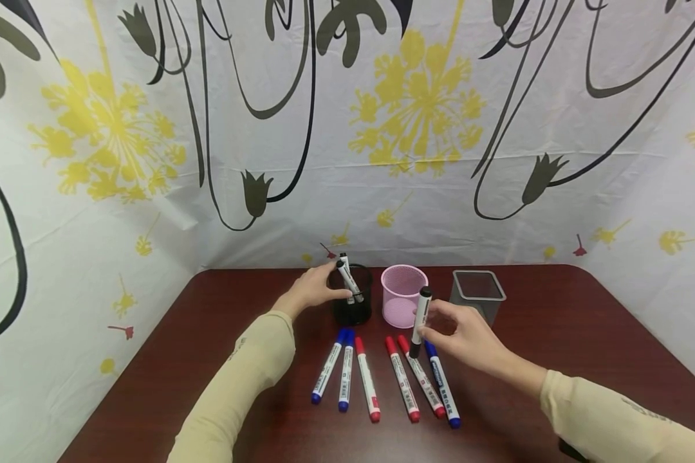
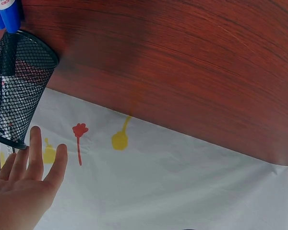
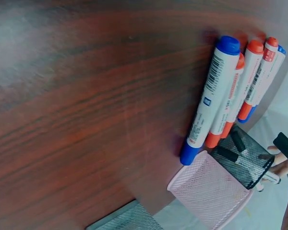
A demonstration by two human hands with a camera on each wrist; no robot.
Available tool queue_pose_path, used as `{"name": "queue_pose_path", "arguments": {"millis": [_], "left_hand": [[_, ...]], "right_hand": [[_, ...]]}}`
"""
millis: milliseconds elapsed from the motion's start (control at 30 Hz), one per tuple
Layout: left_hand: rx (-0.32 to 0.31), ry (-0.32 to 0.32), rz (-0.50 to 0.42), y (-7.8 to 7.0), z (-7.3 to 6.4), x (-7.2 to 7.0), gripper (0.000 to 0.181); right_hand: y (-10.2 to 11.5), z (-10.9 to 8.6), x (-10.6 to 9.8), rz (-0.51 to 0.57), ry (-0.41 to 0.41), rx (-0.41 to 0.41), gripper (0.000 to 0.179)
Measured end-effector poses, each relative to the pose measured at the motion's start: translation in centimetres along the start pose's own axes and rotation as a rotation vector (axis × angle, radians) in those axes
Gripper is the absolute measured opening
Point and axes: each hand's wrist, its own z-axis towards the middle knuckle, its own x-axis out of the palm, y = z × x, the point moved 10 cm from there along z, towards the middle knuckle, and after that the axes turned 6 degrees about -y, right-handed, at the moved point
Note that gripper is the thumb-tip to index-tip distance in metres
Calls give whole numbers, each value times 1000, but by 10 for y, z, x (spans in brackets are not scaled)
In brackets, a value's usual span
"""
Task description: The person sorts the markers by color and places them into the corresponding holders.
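Note:
My left hand (image 1: 313,287) is at the black mesh cup (image 1: 352,314), its thumb across the near side and its fingers by the rim. The fingers look fairly straight in the left wrist view. Two black markers (image 1: 349,280) lean inside that cup. My right hand (image 1: 469,334) pinches another black marker (image 1: 420,319) between thumb and fingers, nearly upright above the table, in front of the pink mesh cup (image 1: 389,302). Below it lie red markers (image 1: 402,379) and a blue marker (image 1: 443,386). Farther left are blue markers (image 1: 345,373) and a red marker (image 1: 367,379).
A grey square mesh holder (image 1: 477,294) stands to the right of the pink cup, partly behind my right hand. All three containers are near the back edge of the dark wooden table (image 1: 237,289). A patterned white cloth (image 1: 336,141) hangs behind.

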Motion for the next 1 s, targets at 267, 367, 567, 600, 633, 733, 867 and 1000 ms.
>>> {"name": "queue_pose_path", "arguments": {"millis": [267,367,567,600,633,733,867,1000], "left_hand": [[-1,1,1,0,0,-1,85],[-1,0,-4,0,0,0,84],[5,-3,-12,0,0,0,83],[4,-3,-14,0,0,0,84],[2,-3,-16,0,0,0,83],[-4,-2,-15,0,-1,-1,83],[-4,2,-5,0,0,-1,83],[-5,6,-6,0,0,0,83]], "right_hand": [[-26,4,11,10,5,22,19],[-32,6,15,24,13,35,17],[-32,13,19,32,38,42,16],[-31,14,19,25,42,40,15],[-31,16,20,17,44,37,15],[-28,22,21,7,43,28,14],[-26,30,22,14,27,0,13],[-24,37,24,56,31,-7,13]]}}
